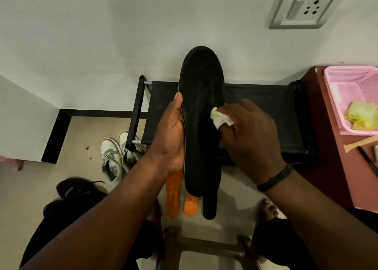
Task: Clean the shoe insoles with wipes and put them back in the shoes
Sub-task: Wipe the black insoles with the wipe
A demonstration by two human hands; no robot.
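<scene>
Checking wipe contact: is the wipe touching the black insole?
Touching. Head view shows the right hand pressing the wipe against the black insole.

View: single head-worn wide-angle camera; no second view shares the scene.
Position: above the person's forearms, at the person's own eye level.
Facing: forward and steeply down, toward the wall (102, 34) and floor (86, 130).
Nearness: close; both hands, left (169, 138) and right (251, 134), fill the centre.
Distortion: straight edges bow near the borders.
Frame edges: shoe rack (266, 114) behind the hands; table (331, 167) at right; socket (304, 7) top right.
</scene>
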